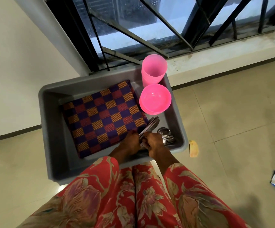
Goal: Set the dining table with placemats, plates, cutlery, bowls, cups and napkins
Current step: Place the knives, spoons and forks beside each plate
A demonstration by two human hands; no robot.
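Gathering cutlery from the grey plastic tub looks to be the step in hand, with the table itself not in view and nothing yet laid out. The left hand is curling its fingers round a fanned bundle of flat metal handles, probably knives or forks, though which is hard to tell. The right hand is closing beside it, fingers bent over the same bundle where it meets the pile of spoons lying in the tub's near right corner; whether it is gripping the spoons too is unclear.

Everything else for the setting is waiting in the tub. The folded checked placemats are filling the left side, their near corner just beside the left hand. The stack of pink bowls is sitting beyond the cutlery, and the stack of pink cups is standing behind that at the far right corner. No plates or napkins are showing.

The next move probably calls for squaring the loose handles into one firm bundle before lifting, since a fanned handful could slip and scatter.
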